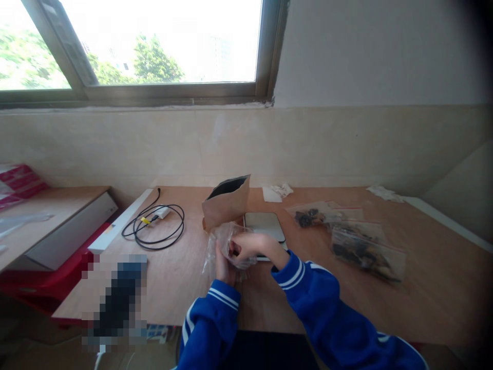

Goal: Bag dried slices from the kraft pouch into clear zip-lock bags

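Observation:
Both of my hands hold a small clear plastic bag just above the wooden table. My left hand grips it from below. My right hand pinches its upper part, with something dark showing between the fingers. Both arms wear blue sleeves with white stripes. Right behind the bag stands an open brown paper pouch, and a small flat scale with a silver top lies beside it.
Two clear zip bags with dark contents lie to the right. A coiled black cable with a white charger lies to the left. Crumpled tissue sits by the wall. A lower desk stands at far left.

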Action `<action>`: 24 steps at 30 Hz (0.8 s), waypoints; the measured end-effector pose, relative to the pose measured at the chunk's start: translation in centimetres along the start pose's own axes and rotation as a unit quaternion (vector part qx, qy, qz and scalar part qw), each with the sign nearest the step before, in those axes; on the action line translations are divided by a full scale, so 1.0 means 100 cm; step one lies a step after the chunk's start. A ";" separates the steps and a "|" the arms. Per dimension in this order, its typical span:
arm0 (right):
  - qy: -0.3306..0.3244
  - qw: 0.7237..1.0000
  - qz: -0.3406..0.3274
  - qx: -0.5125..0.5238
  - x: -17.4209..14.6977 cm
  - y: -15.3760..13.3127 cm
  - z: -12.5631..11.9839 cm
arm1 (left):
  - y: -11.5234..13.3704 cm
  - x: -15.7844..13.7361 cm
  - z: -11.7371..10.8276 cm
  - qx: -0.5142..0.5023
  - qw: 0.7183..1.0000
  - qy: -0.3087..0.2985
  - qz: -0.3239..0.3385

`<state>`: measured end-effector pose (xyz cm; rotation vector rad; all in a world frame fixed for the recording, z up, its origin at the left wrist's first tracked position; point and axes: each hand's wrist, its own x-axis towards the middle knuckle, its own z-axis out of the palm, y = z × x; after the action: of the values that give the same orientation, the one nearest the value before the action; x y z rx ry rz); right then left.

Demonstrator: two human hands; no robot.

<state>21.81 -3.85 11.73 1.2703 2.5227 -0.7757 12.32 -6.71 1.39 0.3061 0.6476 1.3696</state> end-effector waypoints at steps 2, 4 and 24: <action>0.023 1.000 -0.008 -0.003 0.000 -0.002 0.001 | 0.000 0.000 0.000 -0.005 1.000 0.016 0.016; 0.039 0.999 -0.026 -0.007 0.000 -0.003 0.002 | 0.000 0.000 -0.001 -0.012 1.000 0.020 0.011; 0.299 0.909 -0.182 0.227 -0.030 -0.001 -0.030 | 0.001 0.006 -0.002 -0.026 0.999 0.022 0.006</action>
<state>23.68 -4.28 15.46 1.3405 3.2752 -1.2807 12.18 -6.18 1.11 0.2381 0.6463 1.4064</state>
